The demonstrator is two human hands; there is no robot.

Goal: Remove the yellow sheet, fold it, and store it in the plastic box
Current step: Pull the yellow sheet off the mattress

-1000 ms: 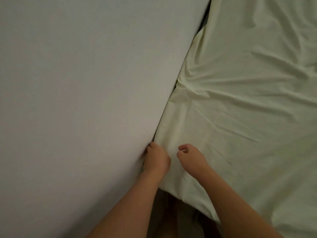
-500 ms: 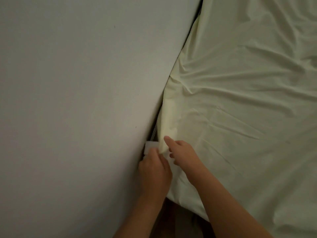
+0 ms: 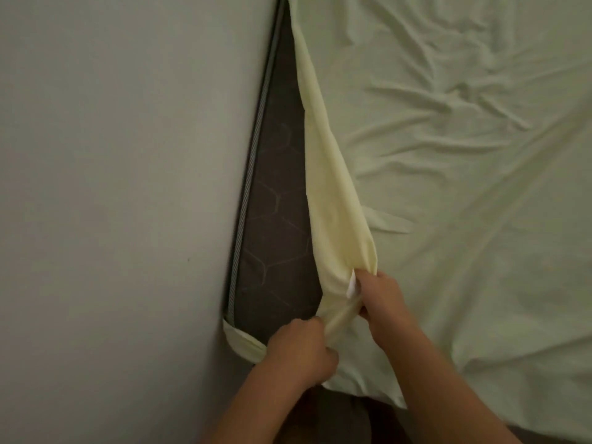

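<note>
Two bare forearms reach up from the bottom edge of the frame. The left hand is lower and nearer. Its fingers curl tightly round a bunched corner of the sheet, so its grip is closed on the cloth. From under this hand a thin band of the same cloth runs left to the wall, where it wraps the mattress corner.

Just beyond and to the right, the right hand pinches the sheet's lifted edge between thumb and fingers, its grip also closed on the cloth. A small white tag sticks out of the cloth right beside its knuckles.

From the two hands the pale yellow sheet rises as a taut, narrow fold that runs away toward the top of the frame. To the right, the rest of the sheet lies spread over the bed, heavily wrinkled (the creases are deepest toward the upper right).

Left of the fold, a long wedge of dark mattress is bare, showing a faint stitched hexagon pattern. A striped piping lines its far edge, touching the plain grey wall that fills the left half of the frame.
</note>
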